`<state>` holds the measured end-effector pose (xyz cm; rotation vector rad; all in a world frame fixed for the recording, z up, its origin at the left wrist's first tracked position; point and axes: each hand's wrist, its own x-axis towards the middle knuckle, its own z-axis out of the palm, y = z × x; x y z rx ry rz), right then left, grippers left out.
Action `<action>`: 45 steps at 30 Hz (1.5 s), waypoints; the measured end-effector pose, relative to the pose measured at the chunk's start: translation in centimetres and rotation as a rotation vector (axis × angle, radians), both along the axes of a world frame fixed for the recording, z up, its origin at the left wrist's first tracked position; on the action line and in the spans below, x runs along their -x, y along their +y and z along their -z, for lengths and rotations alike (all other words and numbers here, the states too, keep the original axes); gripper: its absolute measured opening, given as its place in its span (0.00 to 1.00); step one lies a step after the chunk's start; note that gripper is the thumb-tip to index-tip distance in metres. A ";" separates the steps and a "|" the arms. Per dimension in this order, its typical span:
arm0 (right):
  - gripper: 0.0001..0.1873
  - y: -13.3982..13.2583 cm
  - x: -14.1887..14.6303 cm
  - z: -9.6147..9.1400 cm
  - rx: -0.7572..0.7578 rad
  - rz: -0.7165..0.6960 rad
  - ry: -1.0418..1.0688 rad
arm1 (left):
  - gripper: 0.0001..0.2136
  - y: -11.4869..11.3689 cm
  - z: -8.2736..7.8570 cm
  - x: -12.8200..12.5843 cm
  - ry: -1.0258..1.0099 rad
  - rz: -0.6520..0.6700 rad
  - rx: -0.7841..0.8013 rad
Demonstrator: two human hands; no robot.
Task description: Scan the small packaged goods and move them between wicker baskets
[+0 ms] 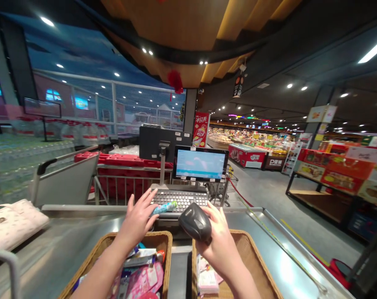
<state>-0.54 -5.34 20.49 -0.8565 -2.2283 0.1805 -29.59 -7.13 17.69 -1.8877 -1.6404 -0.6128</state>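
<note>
From afar I'm pinching a blue tube [165, 207] with the left hand [139, 216] by the keyboard's [183, 197] near edge; the right hand [218, 234] is gripping a black scanner [194, 222] nearer than its right end.

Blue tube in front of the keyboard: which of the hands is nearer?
Left. The left hand is at the left end of the blue tube, gripping it; the right hand is off to its right, holding the black scanner.

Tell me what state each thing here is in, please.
Handheld barcode scanner: held in right hand
Blue tube-shaped pack: held in left hand
Front monitor: screen lit
Rear monitor: turned away, screen hidden
Keyboard: partly hidden
Left wicker basket: holding many packages
Right wicker basket: holding some packs
Handbag: lying down
</note>
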 end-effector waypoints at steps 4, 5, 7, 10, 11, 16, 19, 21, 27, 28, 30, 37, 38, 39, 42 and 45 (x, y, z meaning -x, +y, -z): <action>0.34 -0.5 1.7 -0.1 0.010 -0.036 -0.017 | 0.09 -0.6 0.2 1.1 0.008 -0.062 -0.013; 0.34 -0.5 2.0 0.0 0.015 -0.040 -0.019 | 0.09 -0.8 0.2 1.3 0.006 -0.074 -0.015; 0.34 -0.6 2.7 0.1 0.027 -0.040 -0.022 | 0.09 -1.0 0.2 1.7 -0.004 -0.087 -0.021; 0.34 -0.7 3.5 0.3 0.039 -0.038 -0.034 | 0.09 -1.4 0.2 2.1 -0.029 -0.087 -0.028; 0.33 -0.8 3.7 0.3 0.042 -0.040 -0.039 | 0.09 -1.6 0.1 2.1 -0.039 -0.085 -0.026; 0.32 -1.2 4.4 0.2 0.061 -0.053 -0.054 | 0.09 -2.1 -0.1 2.4 -0.093 -0.068 -0.023; 0.31 -1.4 4.6 0.1 0.067 -0.052 -0.062 | 0.09 -2.2 -0.1 2.6 -0.108 -0.065 -0.025; 0.31 -1.5 4.6 0.1 0.070 -0.049 -0.068 | 0.09 -2.3 -0.1 2.7 -0.109 -0.072 -0.016; 0.31 -1.6 4.7 0.3 0.087 -0.052 -0.073 | 0.09 -2.4 0.0 3.0 -0.104 -0.079 -0.005; 0.32 -1.7 4.7 0.3 0.089 -0.054 -0.072 | 0.09 -2.4 0.0 3.0 -0.104 -0.080 -0.004; 0.32 -1.8 4.7 0.3 0.093 -0.060 -0.071 | 0.09 -2.4 0.0 3.0 -0.104 -0.083 -0.006; 0.31 -2.0 4.7 0.3 0.093 -0.070 -0.068 | 0.09 -2.5 0.4 3.3 -0.101 -0.072 -0.024; 0.31 -2.0 4.7 0.3 0.091 -0.071 -0.066 | 0.09 -2.5 0.5 3.3 -0.098 -0.073 -0.018; 0.31 -2.0 4.7 0.3 0.089 -0.072 -0.066 | 0.08 -2.5 0.6 3.4 -0.097 -0.072 -0.013; 0.32 -2.2 4.6 0.4 0.094 -0.081 -0.069 | 0.08 -2.6 0.9 3.5 -0.101 -0.067 0.002; 0.32 -2.4 4.6 0.4 0.107 -0.086 -0.074 | 0.09 -3.0 1.2 3.3 -0.109 -0.078 0.022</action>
